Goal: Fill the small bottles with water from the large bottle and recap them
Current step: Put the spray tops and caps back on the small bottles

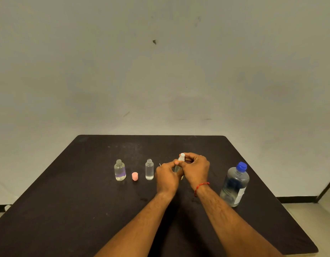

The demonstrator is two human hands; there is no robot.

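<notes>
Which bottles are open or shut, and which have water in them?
Left small bottle: looks uncapped, water inside.
Pink cap: off, standing on the table.
Middle small bottle: uncapped, nearly full.
Held small bottle: left hand grips it, right hand pinches its white cap.
Large bottle: blue cap on, partly full.

**Dark Table Standing Before a Pale, Scuffed Wall**

A plain pale wall [160, 62] is filling the far side of the room, carrying a small dark mark [154, 41] high up and faint scuffs lower down. A dark table [67, 210] with rounded far corners is standing before it, its matte top showing pale specks. A black baseboard [296, 199] is running along the foot of the wall on the right, meeting a dark slanted edge [327, 186]. Light floor [318, 212] is showing right of the table. Soft, even light is falling across wall and tabletop.
</notes>
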